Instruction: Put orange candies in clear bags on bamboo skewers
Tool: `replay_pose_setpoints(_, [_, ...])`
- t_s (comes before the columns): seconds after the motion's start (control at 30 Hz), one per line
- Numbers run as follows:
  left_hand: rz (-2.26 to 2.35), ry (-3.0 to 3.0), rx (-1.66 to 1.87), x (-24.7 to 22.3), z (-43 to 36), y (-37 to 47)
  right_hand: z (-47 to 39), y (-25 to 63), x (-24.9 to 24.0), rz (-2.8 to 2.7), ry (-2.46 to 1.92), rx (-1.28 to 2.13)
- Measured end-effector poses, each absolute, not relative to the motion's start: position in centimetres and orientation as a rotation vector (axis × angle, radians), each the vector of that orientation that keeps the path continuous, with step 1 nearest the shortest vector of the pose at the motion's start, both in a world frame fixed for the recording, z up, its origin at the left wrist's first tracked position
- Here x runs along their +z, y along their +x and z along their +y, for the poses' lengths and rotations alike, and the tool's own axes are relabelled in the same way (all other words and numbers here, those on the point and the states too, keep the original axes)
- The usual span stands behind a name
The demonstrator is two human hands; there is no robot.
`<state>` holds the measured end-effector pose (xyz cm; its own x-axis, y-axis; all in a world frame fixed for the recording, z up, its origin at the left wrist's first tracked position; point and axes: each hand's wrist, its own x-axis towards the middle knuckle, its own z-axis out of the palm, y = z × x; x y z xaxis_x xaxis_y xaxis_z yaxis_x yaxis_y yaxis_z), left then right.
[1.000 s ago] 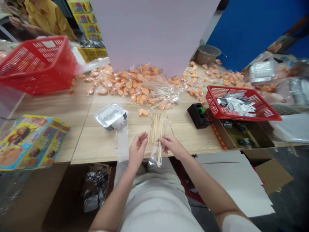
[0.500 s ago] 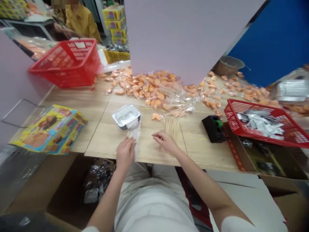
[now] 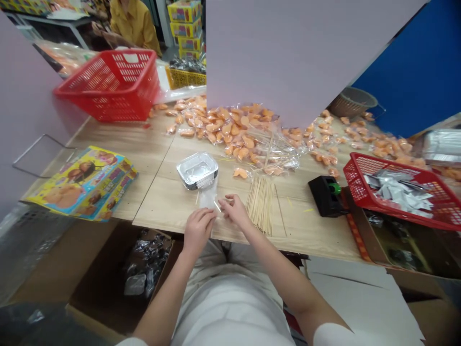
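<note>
My left hand (image 3: 199,230) is closed at the lower end of a clear plastic bag (image 3: 208,194) on the wooden table. My right hand (image 3: 234,210) is just right of the bag, fingers pinched; a short pale strip (image 3: 217,206) shows at its fingertips, and whether it is gripped is too small to tell. Stacked foil trays (image 3: 197,170) stand above the bag. Right of my right hand lies a row of thin wooden sticks (image 3: 260,206). Behind them are a wrapped orange piece (image 3: 240,173) and a heap of similar ones (image 3: 230,127).
Red baskets (image 3: 144,89) stand at the back left and right (image 3: 392,202). A black tape dispenser (image 3: 326,196) sits beside the right one. Yellow-blue boxes (image 3: 79,182) lie left. An open carton (image 3: 108,288) is below the table. A person in yellow (image 3: 135,24) sits beyond.
My right hand has moved left from over the sticks to beside the plastic bag, close to my left hand. The whole view has shifted slightly.
</note>
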<state>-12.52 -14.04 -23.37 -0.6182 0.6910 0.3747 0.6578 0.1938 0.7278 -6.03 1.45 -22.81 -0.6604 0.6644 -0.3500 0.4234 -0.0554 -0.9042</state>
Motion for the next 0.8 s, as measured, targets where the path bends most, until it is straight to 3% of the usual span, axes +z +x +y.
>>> replay_pose_setpoints(0.13, [2.291, 1.419, 1.425, -22.9, -14.0, -11.8, 1.9, -6.5, -22.6, -1.874, -1.135, 1.92])
replay_pose_setpoints(0.27, [2.193, 0.956, 1.646, -21.9, -14.0, -11.9, 1.5, -4.9, -21.7, -1.788, -1.067, 1.964])
replay_pose_setpoints(0.43, [1.373, 0.241, 1.663, -20.2, -11.7, -11.1, -0.5, 0.5, -20.6, -1.848, -0.847, 2.022])
replay_pose_setpoints(0.57, [1.089, 0.032, 1.657, -19.1, -8.8, -8.9, -0.4, 4.5, -20.0, -2.193, -0.715, 1.77])
replay_pose_setpoints(0.7, [1.057, 0.055, 1.769, -18.9, -7.4, -7.3, 3.1, 7.2, -18.9, -2.04, -1.056, 1.53])
replay_pose_setpoints(0.8, [1.06, 0.249, 1.855, -18.8, -7.3, -6.4, 4.6, 7.8, -17.8, -1.936, -1.166, 1.742])
